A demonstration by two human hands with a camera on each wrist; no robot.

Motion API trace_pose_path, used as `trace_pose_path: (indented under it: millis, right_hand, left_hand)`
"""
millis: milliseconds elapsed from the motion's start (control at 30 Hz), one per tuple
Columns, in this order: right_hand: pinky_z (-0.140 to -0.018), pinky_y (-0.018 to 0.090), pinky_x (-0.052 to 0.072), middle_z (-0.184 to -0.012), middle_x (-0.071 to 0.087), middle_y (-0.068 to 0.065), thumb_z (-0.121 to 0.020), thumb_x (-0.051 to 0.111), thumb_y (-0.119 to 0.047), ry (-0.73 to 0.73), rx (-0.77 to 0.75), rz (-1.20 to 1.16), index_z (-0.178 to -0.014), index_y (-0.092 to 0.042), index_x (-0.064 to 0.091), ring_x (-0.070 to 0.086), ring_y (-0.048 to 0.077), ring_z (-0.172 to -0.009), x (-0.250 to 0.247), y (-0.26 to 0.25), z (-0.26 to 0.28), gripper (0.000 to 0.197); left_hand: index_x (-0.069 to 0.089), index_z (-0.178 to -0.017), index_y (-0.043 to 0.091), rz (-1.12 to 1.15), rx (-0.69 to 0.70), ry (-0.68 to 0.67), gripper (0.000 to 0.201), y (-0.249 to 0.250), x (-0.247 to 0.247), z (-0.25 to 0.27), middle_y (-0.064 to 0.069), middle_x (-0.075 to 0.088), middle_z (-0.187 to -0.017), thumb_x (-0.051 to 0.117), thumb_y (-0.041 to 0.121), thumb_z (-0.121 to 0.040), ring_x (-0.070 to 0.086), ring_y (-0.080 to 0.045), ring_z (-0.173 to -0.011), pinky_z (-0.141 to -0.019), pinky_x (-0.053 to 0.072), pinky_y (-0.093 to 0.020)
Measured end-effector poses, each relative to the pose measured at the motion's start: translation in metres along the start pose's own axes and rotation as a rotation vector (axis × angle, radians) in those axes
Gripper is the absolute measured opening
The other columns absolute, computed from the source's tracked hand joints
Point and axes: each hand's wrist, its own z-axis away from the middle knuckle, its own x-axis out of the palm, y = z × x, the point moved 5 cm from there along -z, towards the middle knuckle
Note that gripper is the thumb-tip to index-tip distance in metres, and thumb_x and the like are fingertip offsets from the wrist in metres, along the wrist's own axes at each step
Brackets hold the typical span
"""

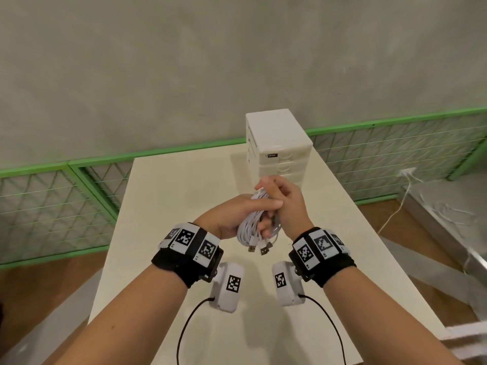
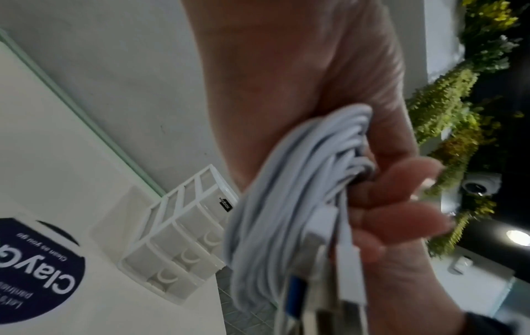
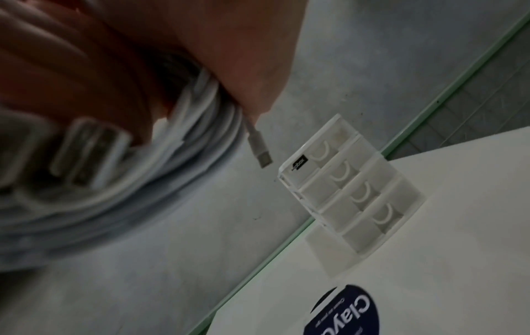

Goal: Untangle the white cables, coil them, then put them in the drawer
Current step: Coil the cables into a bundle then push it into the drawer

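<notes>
A coiled bundle of white cables point(image 1: 249, 227) hangs above the middle of the white table point(image 1: 163, 196), its USB plugs point(image 1: 259, 249) dangling at the bottom. My left hand point(image 1: 237, 214) grips the coil from the left, fingers curled through the loops point(image 2: 286, 204). My right hand point(image 1: 282, 204) holds the top of the same coil from the right. In the right wrist view the coil point(image 3: 160, 172) fills the left side and one small plug point(image 3: 259, 147) hangs free. The white drawer unit point(image 1: 276, 146) stands beyond the hands at the table's far end, its drawers shut.
A green-framed mesh fence point(image 1: 52, 201) runs behind the table, with a grey wall above. To the right a metal surface point(image 1: 448, 206) carries a loose white cable plugged into a wall socket point(image 1: 407, 172). A dark round sticker point(image 2: 37, 272) lies on the table.
</notes>
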Motion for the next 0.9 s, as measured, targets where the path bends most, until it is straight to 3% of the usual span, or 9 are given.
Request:
trace_pose_path:
  millis: [67, 133, 267, 433, 500, 600, 667, 733, 900]
  right_hand:
    - [-0.035, 0.02, 0.038, -0.046, 0.053, -0.001, -0.089, 0.059, -0.022, 0.078, 0.016, 0.03, -0.086, 0.009, 0.057, 0.048, 0.013, -0.033, -0.013, -0.001, -0.004, 0.031]
    - [-0.042, 0.024, 0.038, -0.053, 0.051, 0.007, -0.088, 0.062, -0.026, 0.156, -0.033, 0.13, -0.08, 0.003, 0.058, 0.045, 0.019, -0.042, -0.029, 0.0, -0.013, 0.031]
    - [-0.054, 0.025, 0.037, -0.049, 0.053, -0.011, -0.086, 0.064, -0.033, 0.207, -0.069, 0.293, -0.065, -0.017, 0.061, 0.045, 0.008, -0.047, -0.055, 0.003, -0.033, 0.026]
    - [-0.066, 0.023, 0.041, -0.063, 0.06, -0.012, -0.086, 0.064, -0.028, 0.233, -0.137, 0.533, -0.073, -0.015, 0.068, 0.053, 0.004, -0.062, -0.104, -0.017, -0.076, 0.018]
    - [-0.071, 0.025, 0.045, -0.074, 0.065, -0.008, -0.086, 0.063, -0.023, 0.232, -0.166, 0.603, -0.078, -0.015, 0.07, 0.059, 0.007, -0.072, -0.128, -0.026, -0.099, 0.014]
    - [-0.085, 0.028, 0.052, -0.098, 0.071, -0.002, -0.088, 0.06, -0.023, 0.146, -0.213, 0.768, -0.094, -0.013, 0.073, 0.064, 0.009, -0.088, -0.153, -0.033, -0.133, 0.017]
    - [-0.096, 0.027, 0.047, -0.114, 0.069, 0.0, -0.089, 0.059, -0.026, 0.054, -0.216, 0.9, -0.107, -0.013, 0.07, 0.062, 0.01, -0.102, -0.163, -0.032, -0.155, 0.025]
    - [-0.102, 0.026, 0.041, -0.125, 0.063, 0.001, -0.089, 0.058, -0.029, -0.029, -0.214, 1.004, -0.116, -0.014, 0.066, 0.057, 0.013, -0.115, -0.171, -0.029, -0.173, 0.031]
    - [-0.099, 0.02, 0.038, -0.134, 0.055, -0.008, -0.091, 0.054, -0.034, -0.232, -0.277, 1.258, -0.123, -0.022, 0.062, 0.055, 0.008, -0.119, -0.185, -0.011, -0.204, 0.035]
  left_hand:
    - [0.054, -0.062, 0.01, -0.034, 0.006, 0.121, 0.037, 0.002, -0.003, -0.006, -0.007, 0.052, -0.053, 0.067, 0.035, -0.085, 0.057, -0.023, -0.054, -0.059, 0.05, -0.029]
    - [0.06, -0.067, 0.011, -0.107, 0.045, 0.278, 0.033, 0.006, -0.011, -0.012, -0.008, 0.058, -0.061, 0.068, 0.037, -0.085, 0.061, -0.02, -0.057, -0.06, 0.053, -0.027]
    - [0.062, -0.082, 0.009, -0.178, 0.115, 0.457, 0.031, 0.007, -0.014, -0.036, -0.007, 0.065, -0.067, 0.06, 0.039, -0.09, 0.062, -0.015, -0.056, -0.061, 0.052, -0.026]
    - [0.067, -0.085, 0.008, -0.087, 0.083, 0.683, 0.048, -0.005, -0.029, -0.082, -0.004, 0.068, -0.071, 0.044, 0.049, -0.096, 0.063, -0.014, -0.064, -0.068, 0.052, -0.026]
    - [0.063, -0.085, 0.006, 0.014, 0.007, 0.795, 0.043, -0.021, -0.045, -0.104, -0.005, 0.066, -0.071, 0.047, 0.044, -0.097, 0.063, -0.017, -0.064, -0.063, 0.05, -0.027]
    - [0.059, -0.077, 0.009, 0.179, -0.133, 0.871, 0.024, -0.05, -0.056, -0.141, -0.003, 0.061, -0.065, 0.055, 0.025, -0.095, 0.06, -0.013, -0.054, -0.051, 0.043, -0.021]
    - [0.056, -0.07, 0.011, 0.26, -0.221, 0.893, 0.023, -0.067, -0.059, -0.166, 0.0, 0.058, -0.057, 0.055, 0.015, -0.092, 0.056, -0.009, -0.045, -0.048, 0.037, -0.02]
    - [0.052, -0.067, 0.011, 0.34, -0.295, 0.887, 0.026, -0.081, -0.057, -0.189, 0.001, 0.054, -0.051, 0.052, 0.01, -0.093, 0.051, -0.01, -0.045, -0.048, 0.032, -0.022]
    - [0.049, -0.074, 0.015, 0.454, -0.368, 0.952, 0.024, -0.113, -0.061, -0.235, -0.002, 0.053, -0.075, 0.045, 0.015, -0.098, 0.051, -0.014, -0.063, -0.059, 0.041, -0.026]
